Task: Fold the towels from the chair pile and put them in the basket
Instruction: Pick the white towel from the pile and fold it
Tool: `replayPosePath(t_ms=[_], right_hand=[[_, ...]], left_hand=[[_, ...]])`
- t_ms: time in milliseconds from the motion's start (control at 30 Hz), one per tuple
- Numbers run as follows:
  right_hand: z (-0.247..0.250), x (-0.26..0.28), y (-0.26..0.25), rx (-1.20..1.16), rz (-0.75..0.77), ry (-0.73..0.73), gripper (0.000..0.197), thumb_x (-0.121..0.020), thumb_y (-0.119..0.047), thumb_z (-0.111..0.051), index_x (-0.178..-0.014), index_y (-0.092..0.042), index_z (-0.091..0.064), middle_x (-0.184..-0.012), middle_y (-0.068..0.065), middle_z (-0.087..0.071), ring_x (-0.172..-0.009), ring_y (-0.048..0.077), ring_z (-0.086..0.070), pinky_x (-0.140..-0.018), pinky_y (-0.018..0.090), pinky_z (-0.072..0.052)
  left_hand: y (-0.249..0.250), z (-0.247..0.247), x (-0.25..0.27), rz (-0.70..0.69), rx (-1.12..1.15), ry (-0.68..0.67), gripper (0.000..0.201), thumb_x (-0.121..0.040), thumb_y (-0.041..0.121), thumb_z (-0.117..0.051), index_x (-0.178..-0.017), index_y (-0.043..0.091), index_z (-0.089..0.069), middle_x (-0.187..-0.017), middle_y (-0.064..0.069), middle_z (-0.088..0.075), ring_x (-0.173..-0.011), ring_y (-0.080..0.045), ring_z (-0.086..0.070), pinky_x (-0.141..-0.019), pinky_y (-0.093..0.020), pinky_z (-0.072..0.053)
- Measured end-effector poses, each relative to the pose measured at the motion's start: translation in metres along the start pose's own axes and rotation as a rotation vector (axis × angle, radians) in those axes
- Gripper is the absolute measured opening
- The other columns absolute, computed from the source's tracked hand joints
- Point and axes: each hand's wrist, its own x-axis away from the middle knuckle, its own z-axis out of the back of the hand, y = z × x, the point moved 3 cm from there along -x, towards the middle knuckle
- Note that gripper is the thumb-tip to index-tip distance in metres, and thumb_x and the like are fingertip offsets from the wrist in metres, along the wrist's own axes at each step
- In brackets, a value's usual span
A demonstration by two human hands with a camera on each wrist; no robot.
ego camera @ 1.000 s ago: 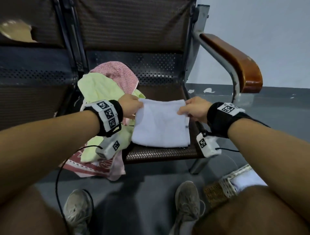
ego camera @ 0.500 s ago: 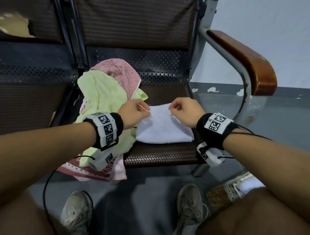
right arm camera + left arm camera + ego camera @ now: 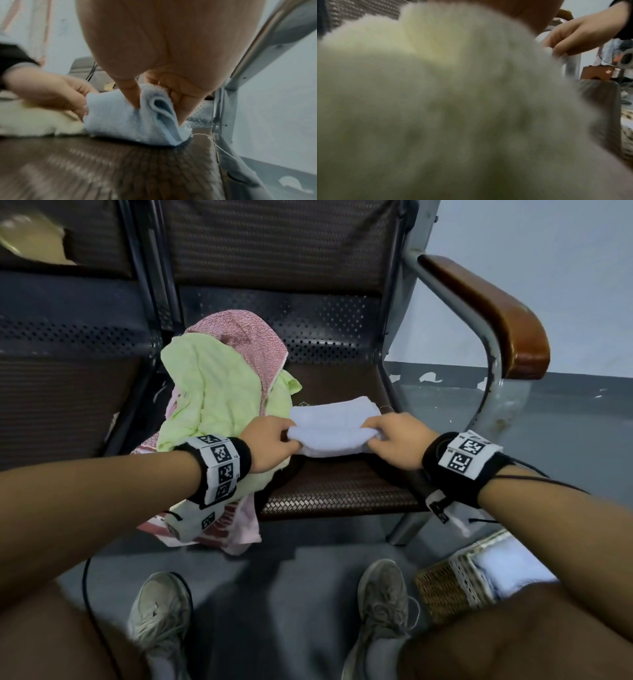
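A folded pale blue towel (image 3: 334, 428) lies on the brown woven chair seat (image 3: 339, 494). My left hand (image 3: 274, 441) pinches its left end and my right hand (image 3: 394, 438) pinches its right end. In the right wrist view the right hand (image 3: 163, 97) has thumb and fingers clamped on the towel's (image 3: 123, 121) folded layers, with the left hand (image 3: 56, 93) at the far end. The pile, a green towel (image 3: 219, 392) over a pink one (image 3: 246, 337), sits at the seat's left. The wicker basket (image 3: 448, 587) stands on the floor at lower right, a white towel (image 3: 510, 570) inside.
The chair has a wooden armrest (image 3: 493, 313) on a metal frame at right and a perforated backrest (image 3: 281, 244) behind. A pink striped cloth (image 3: 222, 525) hangs off the seat's front left. My shoes (image 3: 383, 601) rest on the grey floor below. The green towel (image 3: 436, 108) fills the left wrist view.
The blue towel has been folded toward me into a narrower, thicker band. Both hands moved from its far edge to its near ends and now pinch it there.
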Motion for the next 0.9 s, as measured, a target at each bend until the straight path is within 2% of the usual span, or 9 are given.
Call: replayPosePath(t_ms=[100,200,267,333,533,633,700,800,900], right_hand=[[0.012,0.001,0.01,-0.2,-0.059,0.096,0.013,-0.092,-0.024,-0.056,-0.095,-0.019,-0.068,-0.093,0.003,-0.069,-0.094,0.027,-0.063,-0.082,0.035,-0.049],[0.013,0.003,0.019,-0.448,-0.109,0.081,0.017,-0.088,-0.041,-0.069,-0.095,-0.025,-0.067,-0.095,-0.005,-0.07,-0.091,0.014,-0.064,-0.08,0.03,-0.05],[0.009,0.001,0.023,-0.507,-0.124,0.031,0.021,-0.085,-0.035,-0.075,-0.101,-0.023,-0.067,-0.101,-0.003,-0.07,-0.092,0.014,-0.065,-0.083,0.03,-0.052],[0.005,-0.002,0.026,-0.523,-0.133,0.039,0.018,-0.088,-0.023,-0.073,-0.103,-0.016,-0.066,-0.098,0.002,-0.07,-0.09,0.018,-0.064,-0.083,0.033,-0.052],[-0.002,-0.023,0.028,-0.329,-0.169,0.12,0.018,-0.096,-0.029,-0.058,-0.108,-0.017,-0.062,-0.103,0.008,-0.068,-0.096,0.025,-0.062,-0.084,0.036,-0.049],[-0.006,-0.031,0.027,-0.269,-0.225,0.11,0.021,-0.095,-0.033,-0.059,-0.108,-0.018,-0.065,-0.103,0.007,-0.068,-0.097,0.026,-0.062,-0.08,0.031,-0.045],[-0.008,-0.036,0.027,-0.253,-0.26,0.092,0.02,-0.094,-0.035,-0.059,-0.106,-0.02,-0.065,-0.104,0.006,-0.068,-0.099,0.025,-0.062,-0.081,0.03,-0.046],[-0.009,-0.04,0.029,-0.249,-0.325,0.067,0.018,-0.092,-0.038,-0.062,-0.101,-0.022,-0.064,-0.104,0.005,-0.066,-0.102,0.027,-0.062,-0.078,0.029,-0.044],[-0.008,-0.038,0.031,-0.23,-0.374,0.035,0.031,-0.091,-0.041,-0.065,-0.109,-0.017,-0.066,-0.109,0.007,-0.067,-0.103,0.027,-0.062,-0.077,0.028,-0.043]], left_hand=[[0.001,0.004,-0.006,0.076,0.221,-0.012,0.016,-0.09,0.022,-0.057,-0.079,0.014,-0.066,-0.076,-0.002,-0.065,-0.076,-0.022,-0.057,-0.067,-0.034,-0.044],[0.0,0.0,-0.012,0.186,0.411,0.009,0.024,-0.093,0.019,-0.05,-0.084,0.003,-0.065,-0.082,-0.009,-0.065,-0.079,-0.024,-0.056,-0.072,-0.036,-0.046],[-0.002,-0.005,-0.016,0.257,0.497,0.001,0.025,-0.096,0.019,-0.046,-0.082,0.005,-0.061,-0.083,-0.011,-0.062,-0.083,-0.028,-0.058,-0.074,-0.038,-0.049],[-0.005,-0.009,-0.02,0.302,0.491,-0.013,0.029,-0.099,0.022,-0.044,-0.091,0.0,-0.061,-0.095,-0.02,-0.063,-0.091,-0.035,-0.061,-0.082,-0.045,-0.052],[-0.011,-0.012,-0.033,0.39,0.268,0.036,0.033,-0.099,0.037,-0.045,-0.105,0.008,-0.06,-0.1,-0.015,-0.066,-0.084,-0.03,-0.06,-0.076,-0.035,-0.049],[-0.013,-0.016,-0.036,0.529,0.304,0.036,0.062,-0.095,0.053,-0.049,-0.128,0.001,-0.055,-0.105,-0.018,-0.069,-0.093,-0.035,-0.066,-0.084,-0.038,-0.054],[-0.01,-0.018,-0.038,0.6,0.371,-0.058,0.067,-0.092,0.058,-0.052,-0.124,-0.001,-0.056,-0.092,-0.015,-0.067,-0.08,-0.033,-0.067,-0.07,-0.035,-0.057],[-0.002,-0.019,-0.037,0.663,0.476,-0.164,0.052,-0.089,0.053,-0.062,-0.107,0.005,-0.054,-0.068,-0.009,-0.057,-0.046,-0.019,-0.052,-0.04,-0.016,-0.039],[0.005,-0.017,-0.035,0.642,0.516,-0.151,0.042,-0.086,0.046,-0.069,-0.098,0.009,-0.054,-0.061,-0.006,-0.054,-0.043,-0.015,-0.047,-0.043,-0.014,-0.033]])
